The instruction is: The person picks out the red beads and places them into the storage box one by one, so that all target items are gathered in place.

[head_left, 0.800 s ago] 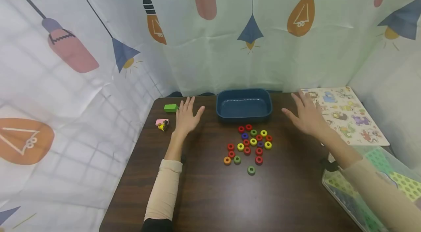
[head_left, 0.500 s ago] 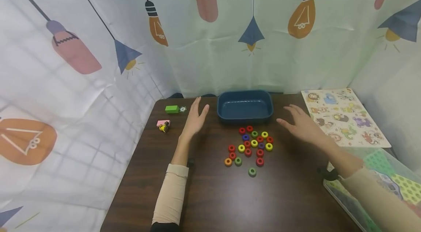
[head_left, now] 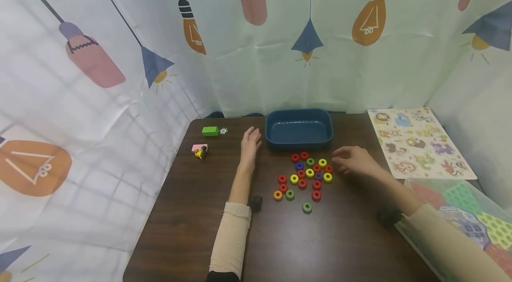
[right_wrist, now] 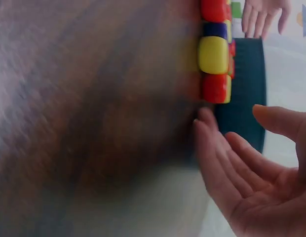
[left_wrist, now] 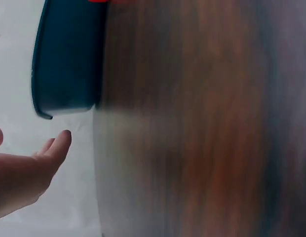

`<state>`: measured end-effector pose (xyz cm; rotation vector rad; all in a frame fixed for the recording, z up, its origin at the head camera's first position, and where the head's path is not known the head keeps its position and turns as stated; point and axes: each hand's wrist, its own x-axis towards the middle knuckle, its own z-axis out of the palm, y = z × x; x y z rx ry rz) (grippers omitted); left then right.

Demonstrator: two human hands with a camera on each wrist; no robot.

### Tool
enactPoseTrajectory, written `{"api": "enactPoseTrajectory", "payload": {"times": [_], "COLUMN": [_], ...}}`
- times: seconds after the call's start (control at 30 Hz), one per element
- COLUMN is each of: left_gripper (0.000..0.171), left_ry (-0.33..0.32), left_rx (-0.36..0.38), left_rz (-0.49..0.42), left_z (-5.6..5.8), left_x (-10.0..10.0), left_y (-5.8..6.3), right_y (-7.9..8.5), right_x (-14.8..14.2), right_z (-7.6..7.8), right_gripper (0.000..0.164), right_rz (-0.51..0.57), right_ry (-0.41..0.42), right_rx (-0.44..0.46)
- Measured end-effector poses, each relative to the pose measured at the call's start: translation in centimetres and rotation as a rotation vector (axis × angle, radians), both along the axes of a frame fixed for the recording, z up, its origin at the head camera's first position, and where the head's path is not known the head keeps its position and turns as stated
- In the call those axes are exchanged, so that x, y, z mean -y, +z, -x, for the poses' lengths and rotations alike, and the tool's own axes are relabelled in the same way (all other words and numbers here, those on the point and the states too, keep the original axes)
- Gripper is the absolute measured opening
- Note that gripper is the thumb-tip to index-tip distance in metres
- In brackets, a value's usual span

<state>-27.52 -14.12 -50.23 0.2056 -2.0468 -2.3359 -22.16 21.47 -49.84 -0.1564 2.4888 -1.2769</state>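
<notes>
Several small coloured rings lie scattered on the dark wooden table, among them a red ring (right_wrist: 213,89), a yellow ring (right_wrist: 213,55), a green ring (head_left: 306,211) and an orange ring (head_left: 278,199). Behind them stands a dark blue rectangular tray (head_left: 299,144). My right hand (head_left: 354,160) hovers just right of the cluster, fingers slightly bent, thumb apart from them, holding nothing. My left hand (head_left: 250,146) is held over the table left of the tray, fingers extended and holding nothing. The left wrist view is blurred and shows the tray's end near that hand.
At the back left lie a green block (head_left: 210,131), a small round disc (head_left: 223,131), a pink block (head_left: 199,147) and a small yellow figure (head_left: 201,153). An animal-picture board (head_left: 420,142) and a clear-lidded case (head_left: 460,211) occupy the right side. A printed curtain (head_left: 276,77) hangs behind.
My left hand has moved right, towards the tray. My right hand has come left and nearer to the rings, off the picture board, with its fingers bending more. The rings have stayed put.
</notes>
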Motion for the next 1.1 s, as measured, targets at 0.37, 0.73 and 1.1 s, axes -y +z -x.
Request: {"api": "enactPoseTrajectory", "payload": {"times": [0.37,0.73,1.1], "left_gripper": [0.052,0.051,0.053], "left_ry": [0.100,0.182,0.208], "left_rx": [0.011,-0.059,-0.032], "left_rz": [-0.070,-0.141,-0.138], "left_z": [1.6,1.8,1.2], "left_x": [-2.6,-2.4,-2.4], "left_y": [-0.8,-0.9,-1.1], "right_y": [-1.5,-1.7,4.5], "right_x": [1.0,0.9,0.6], "right_z": [1.5,2.0,3.2], "right_gripper": [0.041,0.042,0.045], "right_rz": [0.213,0.265,0.334], "right_ry": [-0.013,-0.020,0.040], "right_rx": [0.093,0.126,0.084]}}
